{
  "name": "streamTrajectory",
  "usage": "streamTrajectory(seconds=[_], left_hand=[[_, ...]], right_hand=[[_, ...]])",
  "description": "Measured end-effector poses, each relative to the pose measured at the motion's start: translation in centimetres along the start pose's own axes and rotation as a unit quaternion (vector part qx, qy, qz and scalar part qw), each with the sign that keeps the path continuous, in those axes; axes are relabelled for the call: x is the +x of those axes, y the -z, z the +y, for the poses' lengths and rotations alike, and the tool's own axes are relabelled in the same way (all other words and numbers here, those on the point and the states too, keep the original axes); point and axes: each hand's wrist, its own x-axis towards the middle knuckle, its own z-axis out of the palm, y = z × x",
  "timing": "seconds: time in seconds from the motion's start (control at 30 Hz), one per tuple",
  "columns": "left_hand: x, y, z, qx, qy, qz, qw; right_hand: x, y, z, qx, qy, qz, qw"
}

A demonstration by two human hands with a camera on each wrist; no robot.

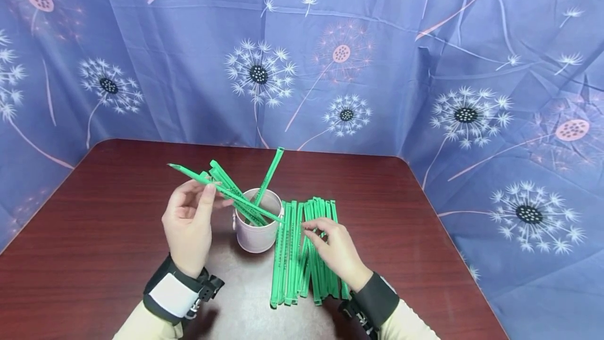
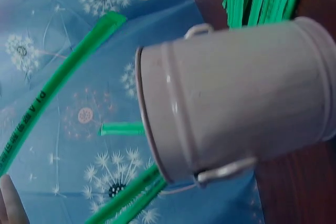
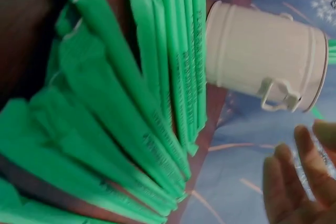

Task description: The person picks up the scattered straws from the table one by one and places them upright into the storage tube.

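My left hand [image 1: 189,232] pinches a slim green paper-wrapped stick [image 2: 58,80] with dark printing, its far end slanting down to the right over a small pale pink metal bucket [image 1: 256,237]. Several like sticks [image 1: 270,176] lean inside the bucket and jut above its rim. To the right, my right hand [image 1: 337,251] hovers over the pile of green wrapped sticks [image 1: 289,261], fingers loosely bent and holding nothing. In the left wrist view a gap shows between its fingertips and the tip of the held stick.
The bucket stands left of the pile on a dark red wooden table [image 1: 415,256], with small handles [image 3: 278,95] on its sides. A blue curtain with dandelion prints [image 1: 302,67] hangs behind the table and along its sides.
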Motion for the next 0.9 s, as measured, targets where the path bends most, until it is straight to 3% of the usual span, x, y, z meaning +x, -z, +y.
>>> streamTrajectory(seconds=[0.17,0.43,0.7,0.9], left_hand=[[0.6,0.4,0.0,0.007,-0.01,0.024,0.9996],[0.2,1.0,-1.0,0.022,-0.003,0.009,0.9997],[-0.7,1.4,-2.5,0.076,0.019,-0.018,0.9967],[-1.6,1.7,-3.2,0.158,0.047,-0.016,0.9862]], right_hand=[[0.1,0.5,1.3,-0.031,-0.077,-0.01,0.9965],[0.3,0.9,3.9,-0.098,-0.156,-0.036,0.9823],[0.0,0.6,5.2,-0.105,-0.184,-0.083,0.9738],[0.1,0.6,5.5,-0.11,-0.178,-0.081,0.9746]])
